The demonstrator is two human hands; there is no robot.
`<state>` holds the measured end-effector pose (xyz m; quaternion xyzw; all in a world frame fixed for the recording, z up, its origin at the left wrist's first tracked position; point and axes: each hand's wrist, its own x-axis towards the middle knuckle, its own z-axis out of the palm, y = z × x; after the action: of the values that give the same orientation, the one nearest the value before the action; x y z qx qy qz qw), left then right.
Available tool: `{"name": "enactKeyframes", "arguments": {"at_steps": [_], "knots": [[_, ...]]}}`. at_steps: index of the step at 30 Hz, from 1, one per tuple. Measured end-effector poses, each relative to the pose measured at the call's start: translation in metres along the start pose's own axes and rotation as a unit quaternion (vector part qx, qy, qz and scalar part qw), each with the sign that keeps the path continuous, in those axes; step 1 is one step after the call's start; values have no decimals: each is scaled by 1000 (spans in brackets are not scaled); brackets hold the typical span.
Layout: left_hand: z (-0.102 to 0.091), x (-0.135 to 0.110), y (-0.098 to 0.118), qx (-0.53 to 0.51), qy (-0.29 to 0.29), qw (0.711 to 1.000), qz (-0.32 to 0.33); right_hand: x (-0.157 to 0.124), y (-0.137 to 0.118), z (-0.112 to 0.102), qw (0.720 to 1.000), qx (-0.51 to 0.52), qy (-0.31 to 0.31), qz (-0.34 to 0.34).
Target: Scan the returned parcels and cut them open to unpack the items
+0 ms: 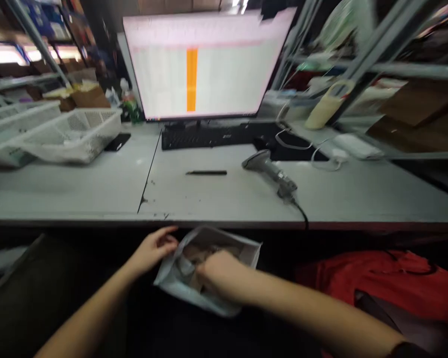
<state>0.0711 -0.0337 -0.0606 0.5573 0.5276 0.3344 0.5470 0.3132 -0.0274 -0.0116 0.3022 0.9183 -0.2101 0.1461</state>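
Below the desk's front edge I hold a grey plastic mailer bag (242, 251) with something brownish inside. My left hand (155, 248) grips the bag's left rim, fingers curled on it. My right hand (218, 273) reaches into the bag's mouth; its fingers are closed inside and what they hold is hidden. The view is blurred.
On the grey desk (97, 189) lie a black pen (206, 172) and a barcode scanner (271, 171) with its cable over the edge. Behind stand a keyboard (209, 135) and a lit monitor (205, 64). White baskets (56, 132) sit at left. A red cloth (388, 283) lies at lower right.
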Motion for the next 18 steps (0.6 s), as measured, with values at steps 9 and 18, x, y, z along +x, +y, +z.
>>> {"name": "enactKeyframes", "arguments": {"at_steps": [9,18], "knots": [[-31,-68,-37,134,-133,982,30,-1,8,7,997,56,-7,-56],[8,-59,6,147,88,947,271,10,-17,-17,884,69,401,-230]]}}
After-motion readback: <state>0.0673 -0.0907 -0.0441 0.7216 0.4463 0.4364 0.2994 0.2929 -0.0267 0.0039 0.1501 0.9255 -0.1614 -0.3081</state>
